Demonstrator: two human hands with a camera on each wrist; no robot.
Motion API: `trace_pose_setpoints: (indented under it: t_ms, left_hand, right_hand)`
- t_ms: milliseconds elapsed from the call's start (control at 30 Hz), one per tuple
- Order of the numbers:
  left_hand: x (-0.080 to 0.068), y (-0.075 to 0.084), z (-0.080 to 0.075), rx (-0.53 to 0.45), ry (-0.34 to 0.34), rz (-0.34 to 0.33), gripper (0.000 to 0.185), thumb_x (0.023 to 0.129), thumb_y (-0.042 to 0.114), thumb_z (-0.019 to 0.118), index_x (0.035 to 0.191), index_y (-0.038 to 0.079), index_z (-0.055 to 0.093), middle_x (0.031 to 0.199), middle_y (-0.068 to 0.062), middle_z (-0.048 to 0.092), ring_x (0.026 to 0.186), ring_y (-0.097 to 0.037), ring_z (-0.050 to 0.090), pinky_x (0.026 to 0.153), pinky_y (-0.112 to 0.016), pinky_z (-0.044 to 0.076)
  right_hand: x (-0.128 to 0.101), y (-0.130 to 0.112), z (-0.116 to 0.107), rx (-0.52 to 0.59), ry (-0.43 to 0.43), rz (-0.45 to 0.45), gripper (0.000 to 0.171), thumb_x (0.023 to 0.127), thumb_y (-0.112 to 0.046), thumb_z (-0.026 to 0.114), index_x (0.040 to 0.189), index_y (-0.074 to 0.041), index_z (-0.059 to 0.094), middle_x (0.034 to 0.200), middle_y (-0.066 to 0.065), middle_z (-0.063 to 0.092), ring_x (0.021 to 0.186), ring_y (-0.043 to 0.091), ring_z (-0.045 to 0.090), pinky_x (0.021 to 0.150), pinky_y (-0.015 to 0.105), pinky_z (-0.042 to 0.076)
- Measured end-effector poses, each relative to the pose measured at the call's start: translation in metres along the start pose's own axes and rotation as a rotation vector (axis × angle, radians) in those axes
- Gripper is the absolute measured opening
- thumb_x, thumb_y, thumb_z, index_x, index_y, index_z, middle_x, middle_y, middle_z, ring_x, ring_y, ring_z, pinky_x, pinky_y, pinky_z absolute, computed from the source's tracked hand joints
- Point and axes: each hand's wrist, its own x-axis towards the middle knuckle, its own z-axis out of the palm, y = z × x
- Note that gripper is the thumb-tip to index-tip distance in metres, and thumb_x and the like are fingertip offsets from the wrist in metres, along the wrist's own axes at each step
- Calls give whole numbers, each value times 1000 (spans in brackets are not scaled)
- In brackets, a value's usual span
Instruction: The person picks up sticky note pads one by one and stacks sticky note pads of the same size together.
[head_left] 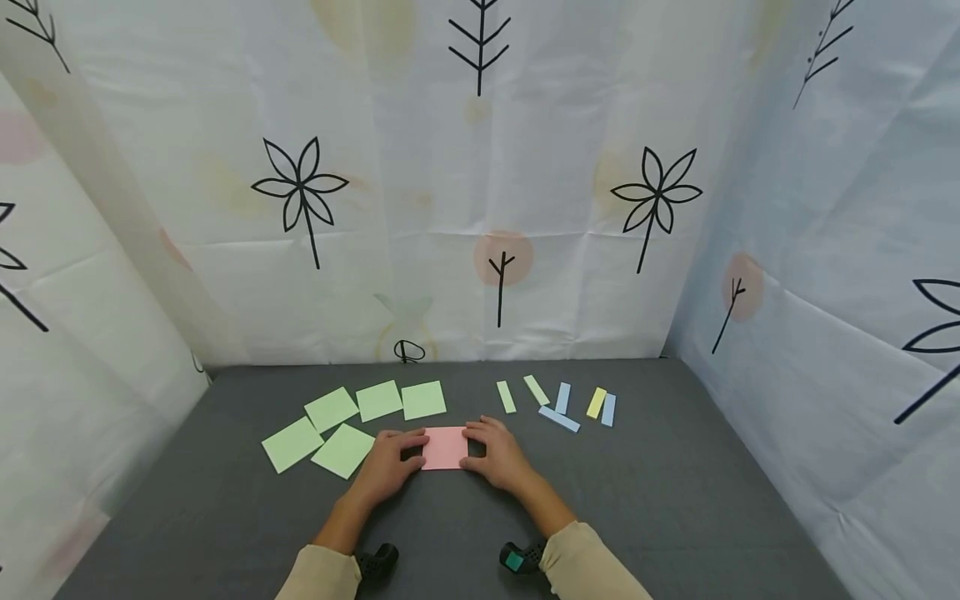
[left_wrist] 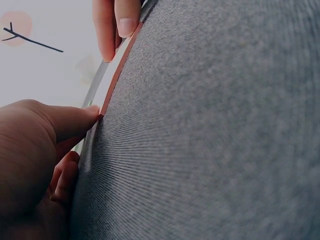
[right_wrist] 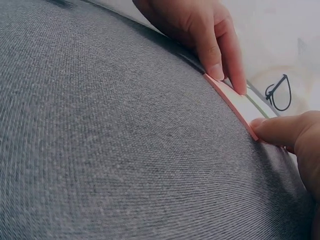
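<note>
A pink sticky note pad [head_left: 445, 448] lies flat on the grey table in front of the person, its thin pink edge showing in the left wrist view. My left hand [head_left: 387, 465] holds its left side, thumb at the near corner and fingers at the far one. Mirroring that, my right hand [head_left: 498, 454] grips the right side with its thumb [right_wrist: 275, 129] on the near corner. Several green sticky notes [head_left: 378, 401] are spread beyond and to the left of the left hand; one [head_left: 343, 451] reaches right up to it.
Beyond the right hand lie two narrow green strips [head_left: 506, 397], several blue strips [head_left: 558, 419] and a yellow strip [head_left: 596, 402]. The dark grey table [head_left: 675, 517] is bounded at the back and sides by white curtains [head_left: 570, 292] with plant drawings.
</note>
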Motion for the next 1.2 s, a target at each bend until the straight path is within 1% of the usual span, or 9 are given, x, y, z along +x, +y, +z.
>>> trace_pose_setpoints:
  t_ms: [333,500,567,633,733,867,1000,1100,1200]
  left_hand:
    - [2,1,-2,17,-16,17,33,85,10,74,118,9,72,128,-4,63,118,-31,49,97,-52,41]
    - [10,4,-10,42,-35,34,30,85,10,75,114,10,73,116,-7,69,110,-30,58,97,-52,42]
    - [15,5,-13,59,-35,24,28,85,11,74,114,12,73,109,-5,70,102,-27,62,92,-50,46]
    - [20,5,-15,86,-19,7,26,86,13,74,112,14,73,105,-3,69,97,-24,62,88,-47,48]
    - [28,3,-17,140,34,16,24,86,14,74,110,15,73,100,-2,68,91,-21,59,82,-45,49]
    - [39,-4,-18,213,114,67,23,85,13,75,108,15,74,99,-4,69,95,-23,58,82,-45,49]
    - [47,-12,-21,268,161,109,23,82,13,77,105,14,75,99,-5,71,101,-28,58,87,-49,47]
    - [52,-15,-22,294,173,126,25,81,13,79,106,13,75,102,-6,71,105,-33,57,91,-54,43]
    - [57,-20,-25,330,157,140,28,81,16,79,109,12,74,106,-7,70,109,-34,55,93,-57,39]
  right_hand:
    - [-1,1,0,-36,-14,-10,50,84,-22,77,127,-1,63,134,10,59,133,34,41,106,53,34]
    - [-2,0,-2,-31,-17,-11,50,84,-23,77,127,-2,64,133,9,59,133,33,41,106,52,34]
    - [-2,1,-2,-27,-19,-9,50,84,-23,77,128,-2,63,134,9,59,133,33,41,106,52,34]
    - [-2,1,-2,-26,-19,-9,50,84,-23,77,128,-2,63,134,9,59,133,33,41,106,52,34]
    - [-3,2,-2,-21,-16,-8,50,84,-23,77,128,-2,63,134,9,59,134,33,41,106,52,34]
    - [-3,2,-2,-24,-13,-15,50,84,-22,77,128,-2,63,134,9,58,133,33,41,106,52,34]
    - [-4,3,-1,-26,-17,-16,50,85,-23,76,129,-2,63,135,8,58,134,32,41,106,52,35]
    - [-4,3,-2,-15,-10,-12,50,85,-22,77,128,-2,63,134,8,58,134,32,41,105,52,35]
    - [-4,1,-1,-10,-6,-15,50,84,-21,77,128,-2,63,134,9,59,133,32,41,105,52,35]
